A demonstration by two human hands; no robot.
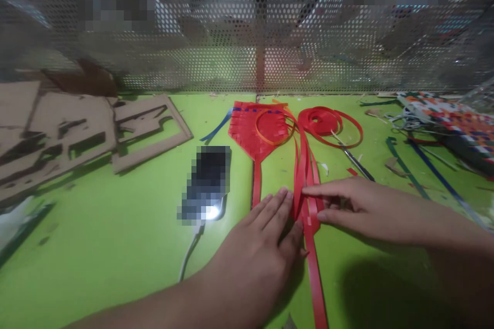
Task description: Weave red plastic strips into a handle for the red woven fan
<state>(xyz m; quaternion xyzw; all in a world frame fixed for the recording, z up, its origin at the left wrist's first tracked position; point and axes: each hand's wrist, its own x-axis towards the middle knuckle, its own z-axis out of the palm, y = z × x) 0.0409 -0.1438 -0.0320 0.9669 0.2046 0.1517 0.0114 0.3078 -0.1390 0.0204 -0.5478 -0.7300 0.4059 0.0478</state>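
Several long red plastic strips [306, 164] run down the green table [116, 247] from a red woven piece [250, 131] with an orange strip looped on it. My left hand [258, 252] lies flat with fingers stretched out, its fingertips beside the strips and its thumb touching them. My right hand [358, 208] pinches the red strips between forefinger and thumb. A coil of red strip [328, 123] lies behind my right hand.
A phone [208, 182] with a white cable lies left of the strips. Cut cardboard pieces [77, 133] lie at far left. A thin metal tool [357, 162], loose blue and green strips and a multicoloured woven item [455, 123] sit at right. A perforated metal screen [247, 36] closes the back.
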